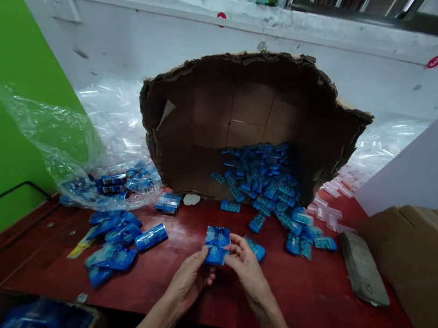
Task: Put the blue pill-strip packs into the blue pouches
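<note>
Between my two hands is a blue printed packet [218,237], held just above the red table. My left hand [189,279] pinches its lower left side, thumb on top. At its right edge, the fingers and thumb of my right hand [245,262] close on it. Another blue packet [256,249] lies partly hidden behind my right hand. To the left are a single blue packet [151,237] and a loose heap of blue pouches [112,249]. Beyond my hands, many small blue packs [261,178] spill from a torn-edged cardboard box [212,98] onto the table.
A clear plastic bag [81,155] with blue packs stands at the left. At the right are clear plastic pieces [329,215], a flat grey block [365,268] and a brown carton [416,268]. A box of blue packets [46,319] sits below the table's front edge.
</note>
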Available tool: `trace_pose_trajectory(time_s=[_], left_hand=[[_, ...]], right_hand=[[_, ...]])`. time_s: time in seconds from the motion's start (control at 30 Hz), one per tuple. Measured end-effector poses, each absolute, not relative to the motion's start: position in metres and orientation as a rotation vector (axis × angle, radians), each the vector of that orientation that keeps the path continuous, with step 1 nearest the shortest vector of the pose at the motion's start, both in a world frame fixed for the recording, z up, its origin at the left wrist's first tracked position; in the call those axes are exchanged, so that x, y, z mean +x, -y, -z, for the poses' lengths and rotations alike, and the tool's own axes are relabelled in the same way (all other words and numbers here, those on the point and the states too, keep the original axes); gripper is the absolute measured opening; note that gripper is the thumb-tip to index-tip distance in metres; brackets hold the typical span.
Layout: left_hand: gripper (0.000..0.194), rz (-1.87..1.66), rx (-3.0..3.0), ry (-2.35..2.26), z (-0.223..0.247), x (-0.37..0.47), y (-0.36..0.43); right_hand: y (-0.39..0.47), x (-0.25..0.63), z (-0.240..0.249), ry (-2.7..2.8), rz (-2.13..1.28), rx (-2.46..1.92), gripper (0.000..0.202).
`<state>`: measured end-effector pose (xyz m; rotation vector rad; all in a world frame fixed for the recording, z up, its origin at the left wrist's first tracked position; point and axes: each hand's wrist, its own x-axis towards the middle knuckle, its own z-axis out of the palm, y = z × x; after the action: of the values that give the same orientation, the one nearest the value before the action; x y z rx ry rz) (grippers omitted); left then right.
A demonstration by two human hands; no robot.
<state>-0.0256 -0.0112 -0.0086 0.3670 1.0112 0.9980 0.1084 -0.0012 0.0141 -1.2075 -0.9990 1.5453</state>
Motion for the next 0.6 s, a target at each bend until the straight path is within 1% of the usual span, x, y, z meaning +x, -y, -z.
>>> trace_pose_trajectory(time_s=[0.13,0.27,0.33,0.47,0.53,0.6], left_hand=[[0.028,-1.041,0.594,-1.13,0.01,-0.029,0.011],[0.031,-1.021,0.793,-1.24,0.005,-0.032,0.011],[0.031,-0.991,0.832,-1.25,0.003,-0.032,0.011],[0.027,-0.98,0.756,-1.251,0.004,-0.028,0.014],[0.027,-0.996,0.592,-1.186,0.007,-0.026,0.016],[0.026,-0.987,0.417,-1.112,0.008,-0.025,0.017]], right_hand=[[0.008,0.104,-0.016,0.828,-1.714,-1.094,0.042],[0.014,0.104,-0.01,0.907,-1.72,-1.045,0.044],[0.018,0.103,-0.005,1.053,-1.598,-1.109,0.043],[0.023,0.11,-0.005,1.573,-1.038,-1.385,0.048],[0.02,0.122,-0.01,1.855,-0.905,-1.385,0.048],[0.013,0.137,-0.013,2.024,-0.807,-1.454,0.045]])
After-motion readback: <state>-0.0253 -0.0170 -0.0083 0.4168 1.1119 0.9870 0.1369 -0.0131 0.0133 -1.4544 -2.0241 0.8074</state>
